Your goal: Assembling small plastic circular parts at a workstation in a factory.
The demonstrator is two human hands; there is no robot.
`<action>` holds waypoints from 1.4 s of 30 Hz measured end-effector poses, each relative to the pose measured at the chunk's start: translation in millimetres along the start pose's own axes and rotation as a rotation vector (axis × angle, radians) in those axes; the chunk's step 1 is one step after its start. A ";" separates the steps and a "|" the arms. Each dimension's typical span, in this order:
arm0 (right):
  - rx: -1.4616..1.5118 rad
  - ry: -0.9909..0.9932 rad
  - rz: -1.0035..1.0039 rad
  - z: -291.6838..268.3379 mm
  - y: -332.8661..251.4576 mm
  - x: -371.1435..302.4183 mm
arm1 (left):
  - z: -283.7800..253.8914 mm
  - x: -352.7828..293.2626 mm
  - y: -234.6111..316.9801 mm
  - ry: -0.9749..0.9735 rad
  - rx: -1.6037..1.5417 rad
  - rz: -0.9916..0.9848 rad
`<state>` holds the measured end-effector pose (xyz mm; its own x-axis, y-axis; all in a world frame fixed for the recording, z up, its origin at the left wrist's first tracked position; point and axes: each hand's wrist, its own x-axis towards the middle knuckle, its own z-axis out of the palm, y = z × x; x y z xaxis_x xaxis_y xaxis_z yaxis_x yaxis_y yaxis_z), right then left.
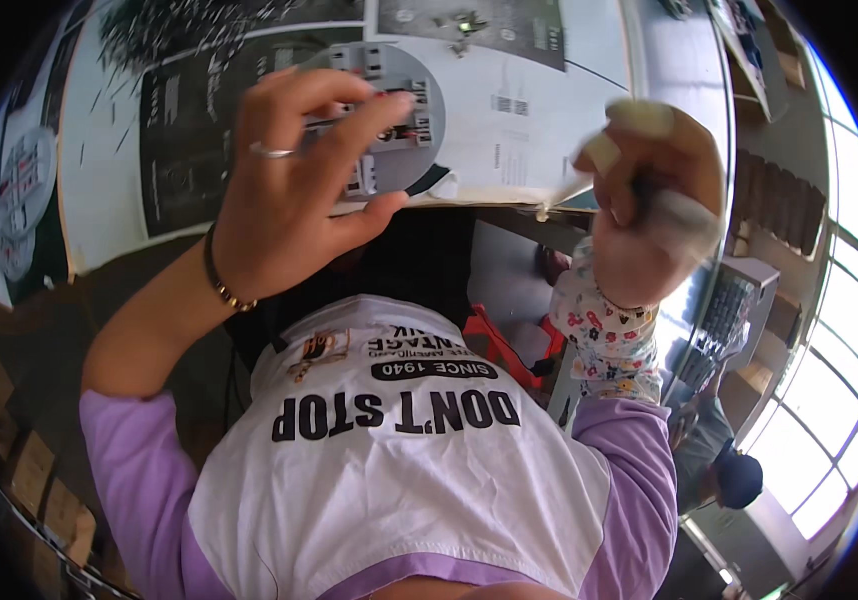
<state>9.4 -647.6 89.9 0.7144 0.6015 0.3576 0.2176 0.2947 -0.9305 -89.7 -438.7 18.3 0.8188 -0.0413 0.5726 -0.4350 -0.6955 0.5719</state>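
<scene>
My left hand (pixel 299 165), with a ring and a beaded bracelet, hovers palm down over the printed sheet (pixel 489 130) covering the table. Its thumb stands apart from the bent fingers, whose tips are at a group of small white, black and red block-shaped parts (pixel 414 115); whether these are real or printed I cannot tell. My right hand (pixel 654 200) is curled at the table's front edge, smeared by motion, with pale coverings on its fingertips. A thin whitish stick-like thing (pixel 571 193) points out of it toward the edge; its kind is unclear.
Many thin dark slivers (pixel 174 35) lie heaped at the far left of the table. Some small shiny metal bits (pixel 464 32) rest at the far middle. Cardboard boxes (pixel 34 470) stand low at left. Another person in a dark cap (pixel 739 478) is at the lower right, near tall windows.
</scene>
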 end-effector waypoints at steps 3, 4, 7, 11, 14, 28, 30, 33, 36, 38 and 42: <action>-0.463 0.244 0.259 -13.8 -28.7 -13.4 | 17.8 28.2 21.6 0.039 -0.122 0.135; -0.474 0.271 0.269 -19.0 -26.5 -20.0 | 24.2 40.2 28.3 0.055 -0.170 0.190; -0.388 0.547 0.310 -56.8 -23.0 -38.5 | 23.9 80.9 44.7 -0.046 -0.037 0.281; -0.538 1.319 0.249 -294.7 -76.2 -181.9 | 6.4 110.4 27.0 -0.103 0.188 0.325; -1.693 0.995 0.860 -436.9 -152.1 -396.3 | 25.0 111.1 -7.8 -0.118 0.041 0.297; -1.870 0.378 0.382 -295.7 -62.3 -177.6 | 25.0 106.9 11.2 -0.295 -0.095 0.255; -1.546 0.110 0.241 -230.7 -73.9 -100.4 | 16.6 102.4 15.5 -0.305 -0.168 0.213; -1.216 -0.466 0.044 -131.5 -57.5 -4.1 | 26.4 93.0 29.0 -0.323 -0.322 -0.009; -1.147 -0.771 -0.113 -81.6 -47.3 54.7 | 11.4 86.1 29.6 -0.373 -0.402 -0.219; -0.934 -0.874 -0.229 -66.2 -37.3 79.9 | -4.9 78.5 29.8 -0.494 -0.382 -0.433; -0.900 -0.435 0.014 -82.5 12.1 90.5 | -28.1 42.5 9.6 -0.273 -0.669 -0.881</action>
<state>131.6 -650.8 104.4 0.4541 0.8733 0.1765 0.7621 -0.2781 -0.5846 -69.6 -427.0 64.6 0.9572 0.0608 -0.2831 0.2858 -0.0413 0.9574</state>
